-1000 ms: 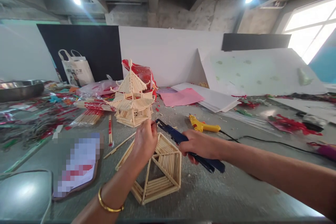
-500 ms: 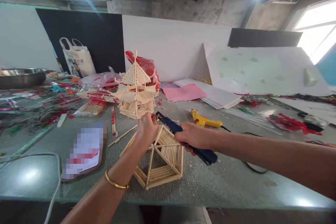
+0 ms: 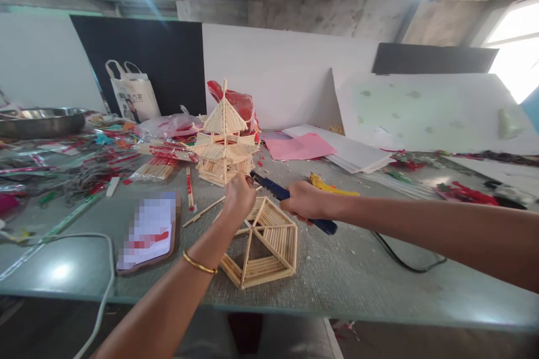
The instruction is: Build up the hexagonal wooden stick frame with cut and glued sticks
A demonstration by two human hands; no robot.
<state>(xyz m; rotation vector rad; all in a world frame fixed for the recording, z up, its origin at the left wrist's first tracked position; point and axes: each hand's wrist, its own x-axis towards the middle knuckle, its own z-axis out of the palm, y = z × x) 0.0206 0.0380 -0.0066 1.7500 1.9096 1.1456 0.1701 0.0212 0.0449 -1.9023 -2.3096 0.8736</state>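
Observation:
My left hand (image 3: 241,197) is closed in a fist above the far side of a six-sided frame of wooden sticks (image 3: 269,277). What its fingers pinch is hidden. Wrapped round a long dark blue hand tool (image 3: 273,188) is my right hand (image 3: 304,200). The tool's narrow tip reaches the fingers of my left hand; its exact kind I cannot make out. The frame lies flat, with some of its wedges filled by rows of sticks. Behind my left hand stands a tiered stick pagoda (image 3: 225,148) with a pointed roof.
A yellow glue gun (image 3: 328,185) lies beyond my right forearm. Left are a phone (image 3: 149,230), loose sticks (image 3: 204,212), packs of sticks (image 3: 155,168) and a white cable (image 3: 112,258). Pink paper (image 3: 298,147) and white boards (image 3: 357,154) lie behind. A metal bowl (image 3: 46,123) stands far left.
The view has shifted slightly, so the table's things sit further right. The tool's rear end has risen a little and looks narrower. Both hands keep their holds.

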